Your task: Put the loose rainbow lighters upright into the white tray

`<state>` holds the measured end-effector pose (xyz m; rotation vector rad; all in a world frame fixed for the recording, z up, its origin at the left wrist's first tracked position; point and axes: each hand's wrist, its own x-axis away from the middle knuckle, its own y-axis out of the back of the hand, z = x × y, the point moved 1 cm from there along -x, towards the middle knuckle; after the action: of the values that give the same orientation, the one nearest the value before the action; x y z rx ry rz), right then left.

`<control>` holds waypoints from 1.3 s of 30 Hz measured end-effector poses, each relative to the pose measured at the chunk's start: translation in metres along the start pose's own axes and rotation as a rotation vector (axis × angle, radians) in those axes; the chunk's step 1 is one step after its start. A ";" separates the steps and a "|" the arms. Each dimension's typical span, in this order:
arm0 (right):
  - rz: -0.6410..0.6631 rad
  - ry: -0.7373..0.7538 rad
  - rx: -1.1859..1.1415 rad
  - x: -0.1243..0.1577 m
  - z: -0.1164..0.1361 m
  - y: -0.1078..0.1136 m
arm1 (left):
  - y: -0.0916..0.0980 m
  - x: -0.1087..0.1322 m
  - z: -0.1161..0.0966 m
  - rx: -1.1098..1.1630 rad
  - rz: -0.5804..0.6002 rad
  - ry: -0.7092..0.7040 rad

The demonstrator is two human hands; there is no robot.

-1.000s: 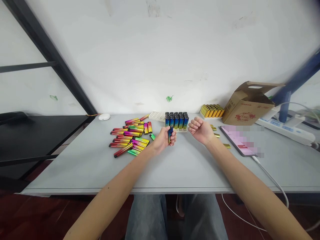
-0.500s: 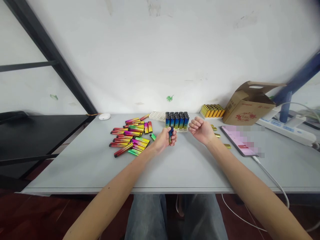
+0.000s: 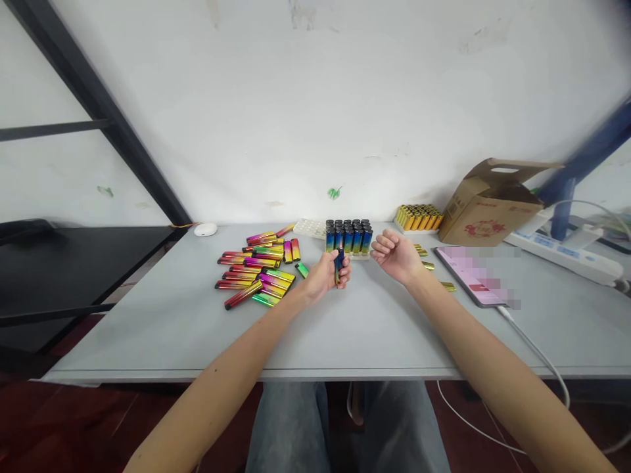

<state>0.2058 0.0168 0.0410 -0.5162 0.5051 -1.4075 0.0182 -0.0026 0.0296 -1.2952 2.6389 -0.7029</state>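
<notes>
My left hand [image 3: 325, 276] is closed round a blue lighter [image 3: 339, 264], held upright just in front of a white tray [image 3: 362, 256] packed with several upright blue lighters [image 3: 348, 237]. My right hand [image 3: 394, 255] hovers to the right of that tray, fingers curled into a loose fist; what it holds, if anything, is hidden. A heap of rainbow-coloured lighters [image 3: 256, 269] lies on the grey table [image 3: 345, 328] to the left of my left hand. One green lighter [image 3: 301, 269] lies loose beside it.
A tray of gold lighters [image 3: 418, 218] stands at the back, with a few loose gold ones [image 3: 447, 286] near my right wrist. A cardboard box [image 3: 488, 210], a phone [image 3: 473, 276] on a cable, a power strip [image 3: 566, 256] and a white puck [image 3: 206, 229] are also there.
My left hand has shifted a little to the right with the blue lighter. The right hand has barely moved.
</notes>
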 end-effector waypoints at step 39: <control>-0.030 0.115 0.202 -0.002 -0.006 0.001 | 0.042 -0.017 -0.004 -0.540 -0.407 -0.533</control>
<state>0.2023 0.0189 0.0360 -0.2819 0.4430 -1.5037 -0.0023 0.0346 0.0126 -1.8580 2.1983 0.3385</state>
